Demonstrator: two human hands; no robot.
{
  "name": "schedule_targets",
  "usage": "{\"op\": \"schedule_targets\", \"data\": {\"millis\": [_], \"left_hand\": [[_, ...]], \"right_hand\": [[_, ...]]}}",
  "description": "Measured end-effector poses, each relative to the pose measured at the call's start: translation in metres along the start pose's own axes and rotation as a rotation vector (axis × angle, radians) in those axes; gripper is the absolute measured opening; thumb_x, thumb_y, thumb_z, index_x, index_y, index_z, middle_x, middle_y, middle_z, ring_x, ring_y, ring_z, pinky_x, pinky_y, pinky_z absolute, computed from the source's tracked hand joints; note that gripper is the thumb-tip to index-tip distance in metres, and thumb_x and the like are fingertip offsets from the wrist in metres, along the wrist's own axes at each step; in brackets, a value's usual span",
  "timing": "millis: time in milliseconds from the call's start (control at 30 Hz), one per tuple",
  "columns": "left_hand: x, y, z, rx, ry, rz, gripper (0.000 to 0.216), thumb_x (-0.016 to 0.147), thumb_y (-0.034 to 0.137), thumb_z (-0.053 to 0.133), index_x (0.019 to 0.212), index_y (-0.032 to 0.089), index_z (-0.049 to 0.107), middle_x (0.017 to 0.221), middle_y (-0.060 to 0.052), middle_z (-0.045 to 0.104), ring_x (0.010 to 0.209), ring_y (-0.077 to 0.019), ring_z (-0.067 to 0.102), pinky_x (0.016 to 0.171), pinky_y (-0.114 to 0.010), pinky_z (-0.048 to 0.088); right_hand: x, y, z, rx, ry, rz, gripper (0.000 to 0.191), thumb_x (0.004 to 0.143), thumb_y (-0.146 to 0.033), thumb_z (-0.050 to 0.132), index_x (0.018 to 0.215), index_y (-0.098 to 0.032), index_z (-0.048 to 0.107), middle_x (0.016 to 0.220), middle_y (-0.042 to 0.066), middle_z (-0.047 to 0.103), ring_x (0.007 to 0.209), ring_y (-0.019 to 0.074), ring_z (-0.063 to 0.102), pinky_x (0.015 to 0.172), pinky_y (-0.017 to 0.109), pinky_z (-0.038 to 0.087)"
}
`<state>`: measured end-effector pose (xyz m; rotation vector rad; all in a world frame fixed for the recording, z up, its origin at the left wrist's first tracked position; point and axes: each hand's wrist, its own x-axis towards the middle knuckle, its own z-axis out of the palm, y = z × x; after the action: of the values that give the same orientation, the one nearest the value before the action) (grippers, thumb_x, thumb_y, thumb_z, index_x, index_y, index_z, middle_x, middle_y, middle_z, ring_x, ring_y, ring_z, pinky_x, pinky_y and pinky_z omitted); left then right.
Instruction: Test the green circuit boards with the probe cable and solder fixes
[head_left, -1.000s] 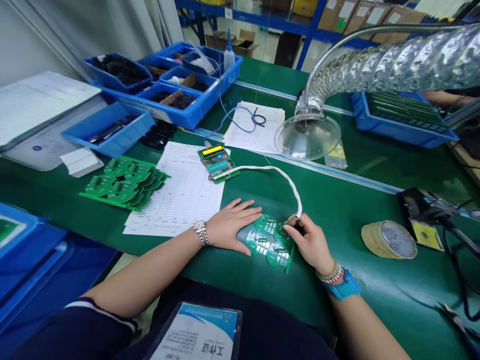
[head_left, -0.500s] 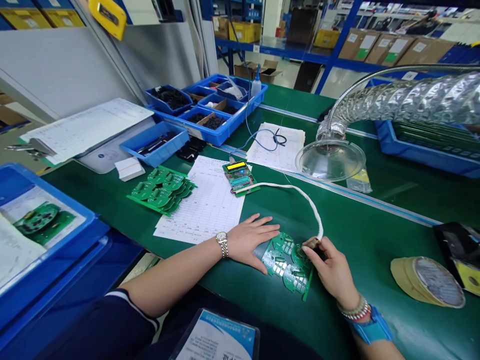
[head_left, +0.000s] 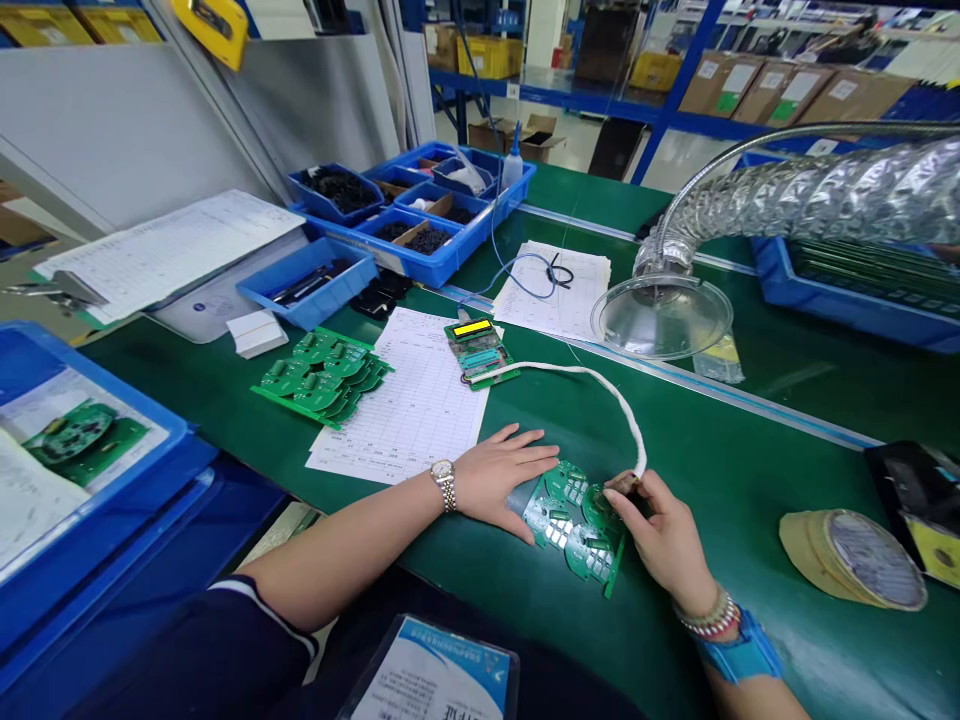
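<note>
Bright even light, faint shadows, glare on bench mat [head_left: 795, 640], warped edges

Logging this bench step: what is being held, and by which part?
The right hand pinches a white-wrapped cable by its brownish end, above a green circuit board panel. The left hand rests against its edge, holding nothing.

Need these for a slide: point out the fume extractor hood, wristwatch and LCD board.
Fume extractor hood [head_left: 660, 318], head view, clear dome.
Wristwatch [head_left: 443, 473], head view, dial.
LCD board [head_left: 478, 352], head view, board's middle.
</note>
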<state>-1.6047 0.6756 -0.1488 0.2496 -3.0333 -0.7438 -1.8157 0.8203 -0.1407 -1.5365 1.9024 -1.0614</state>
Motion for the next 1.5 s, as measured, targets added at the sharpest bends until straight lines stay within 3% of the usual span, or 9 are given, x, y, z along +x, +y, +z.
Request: {"op": "schedule_targets", "data": {"millis": [367,733,1033,1500], "left_hand": [[0.002,-0.001,-0.001,0.05,-0.011,0.002,0.096,0.068,0.075,0.047,0.14,0.015,0.028,0.146,-0.009,0.026,0.136,-0.0313,0.015,0.11,-0.05,0.004],[0.002,0.0,-0.002,0.073,0.005,0.003,0.096,0.066,0.076,0.048,0.139,0.016,0.029,0.146,-0.009,0.027,0.136,-0.0311,0.016,0.109,-0.048,0.004],[0.003,0.002,-0.005,0.089,-0.047,-0.017,0.093,0.07,0.074,0.044,0.14,0.015,0.027,0.147,-0.008,0.023,0.137,-0.0299,0.013,0.109,-0.048,0.003],[0.002,0.003,-0.004,0.087,-0.025,-0.017,0.099,0.066,0.078,0.045,0.14,0.015,0.028,0.146,-0.009,0.026,0.136,-0.0309,0.015,0.11,-0.048,0.004]], "right_hand": [[0.0,-0.008,-0.003,0.011,0.026,-0.013,0.013,0.082,-0.032,0.056,0.082,-0.019,0.055,0.076,0.002,0.062,0.069,0.0147,0.058,0.067,0.027,0.046],[-0.042,-0.023,0.002,0.086,-0.048,-0.039,0.006,0.083,-0.025,0.057,0.086,-0.02,0.059,0.092,0.005,0.065,0.088,0.0174,0.061,0.078,0.029,0.049],[-0.04,-0.02,0.006,0.086,-0.027,-0.079,0.003,0.082,-0.022,0.058,0.084,-0.02,0.059,0.088,0.005,0.066,0.089,0.0185,0.061,0.079,0.031,0.049],[-0.04,-0.021,0.011,-0.03,0.002,-0.13,0.004,0.082,-0.024,0.059,0.083,-0.02,0.058,0.089,0.005,0.066,0.085,0.0182,0.061,0.077,0.031,0.048]]}}
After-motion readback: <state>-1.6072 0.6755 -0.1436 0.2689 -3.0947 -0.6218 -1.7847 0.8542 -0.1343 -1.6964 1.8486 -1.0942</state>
